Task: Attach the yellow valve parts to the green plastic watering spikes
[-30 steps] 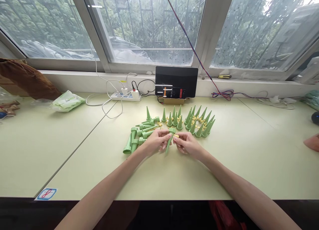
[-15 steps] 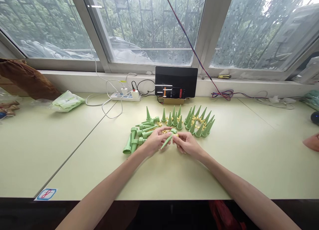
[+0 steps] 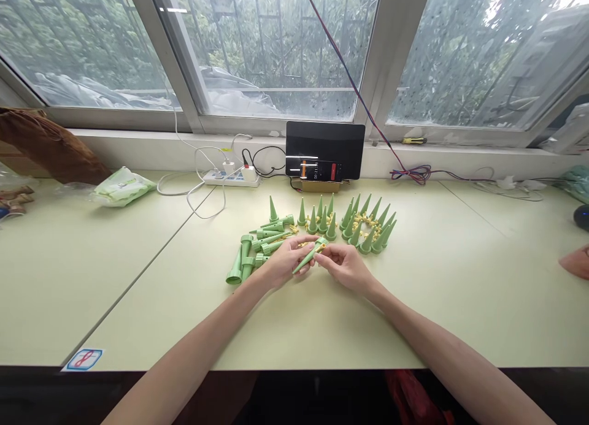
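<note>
My left hand (image 3: 289, 260) is closed around a green plastic watering spike (image 3: 304, 262), its cap end up and its point slanting down to the left. A small yellow valve (image 3: 321, 248) lies against the spike just below the cap. My right hand (image 3: 345, 265) pinches at the valve's lower end, fingertips touching the spike; the exact contact is partly hidden. Left of my hands, several green spikes (image 3: 247, 247) lie in a loose pile. Behind them and to the right stand more spikes (image 3: 367, 247), points up, with small yellow valves (image 3: 368, 219) scattered among them.
A phone (image 3: 321, 170) with a running timer leans on a dark tablet (image 3: 324, 141) at the back. A power strip (image 3: 232, 178) with white cables and a green-and-white packet (image 3: 124, 187) lie to the left. Another person's hand (image 3: 575, 262) shows at the right edge.
The yellow valve has turned to lie along the spike. My right fingertips have shifted slightly left and down, and the spike's point has moved a little left.
</note>
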### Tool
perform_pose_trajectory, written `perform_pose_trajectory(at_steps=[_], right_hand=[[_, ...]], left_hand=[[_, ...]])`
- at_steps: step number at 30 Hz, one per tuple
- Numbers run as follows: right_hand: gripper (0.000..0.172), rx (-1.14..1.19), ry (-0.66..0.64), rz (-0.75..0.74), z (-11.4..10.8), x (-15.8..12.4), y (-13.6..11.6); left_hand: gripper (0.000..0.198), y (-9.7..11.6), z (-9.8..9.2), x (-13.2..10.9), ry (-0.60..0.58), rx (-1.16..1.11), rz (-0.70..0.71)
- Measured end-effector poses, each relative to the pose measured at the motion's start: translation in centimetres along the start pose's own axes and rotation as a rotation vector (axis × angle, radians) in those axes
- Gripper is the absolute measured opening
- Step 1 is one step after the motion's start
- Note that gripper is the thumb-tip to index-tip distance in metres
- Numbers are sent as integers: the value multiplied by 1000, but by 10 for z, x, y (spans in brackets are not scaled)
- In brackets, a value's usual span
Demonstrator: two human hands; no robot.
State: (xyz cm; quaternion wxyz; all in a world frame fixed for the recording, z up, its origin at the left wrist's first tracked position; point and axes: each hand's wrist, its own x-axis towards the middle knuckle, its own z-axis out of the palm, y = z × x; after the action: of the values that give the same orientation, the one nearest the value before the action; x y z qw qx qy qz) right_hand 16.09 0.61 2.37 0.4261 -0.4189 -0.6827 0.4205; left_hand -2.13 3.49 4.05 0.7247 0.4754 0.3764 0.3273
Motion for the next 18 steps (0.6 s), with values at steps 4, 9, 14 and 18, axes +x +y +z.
perform_pose_trajectory(at_steps=[4,9,14,18], right_hand=[[37,-57,14,-44,1,-1,1],[38,-91,24,-58,1,-1,0],[39,-94,39,-60,2,-1,0],[41,-117,107,-46,5,-1,-1]], left_hand=[[64,-3,-3,1,-13,8,7],[63,-5,-4,2,-36,13,32],[64,-4,-2,1,-53,31,37],[64,-3,2,-1,-56,29,32]])
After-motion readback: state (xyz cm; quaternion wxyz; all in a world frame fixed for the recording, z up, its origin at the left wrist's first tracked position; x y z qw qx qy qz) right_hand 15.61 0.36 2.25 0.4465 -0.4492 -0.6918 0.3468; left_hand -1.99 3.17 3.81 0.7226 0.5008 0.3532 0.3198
